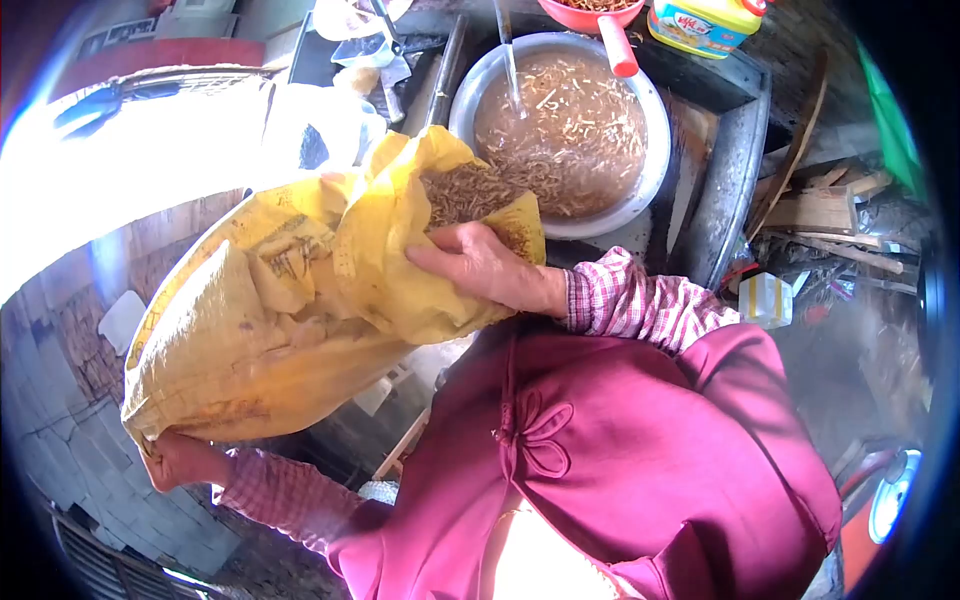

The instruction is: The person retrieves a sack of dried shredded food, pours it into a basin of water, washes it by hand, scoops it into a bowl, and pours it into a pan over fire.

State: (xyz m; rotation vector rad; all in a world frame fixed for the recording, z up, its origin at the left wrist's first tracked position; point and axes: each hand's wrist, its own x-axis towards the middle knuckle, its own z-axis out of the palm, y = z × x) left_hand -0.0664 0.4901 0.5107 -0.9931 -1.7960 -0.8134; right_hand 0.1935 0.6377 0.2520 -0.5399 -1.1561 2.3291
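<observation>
A large yellow sack (270,330) lies tilted across the left and middle of the view, its open mouth at the rim of a metal basin (658,150). Brown shredded bits (465,192) fill the mouth and spill into the basin. Inside the basin is brown liquid (570,120) with pale bits floating on it. My right hand (485,268) grips the yellow cloth just below the sack's mouth. At the sack's lower left corner, my left hand (185,462) is closed on the cloth. A thin metal handle (510,60) stands in the liquid.
Behind the basin are a red bowl with a handle (621,50) and a yellow and blue container (703,25). A dark metal frame (735,180) surrounds the basin. Wood pieces (815,210) and a small carton (766,300) lie right. Strong glare covers the upper left.
</observation>
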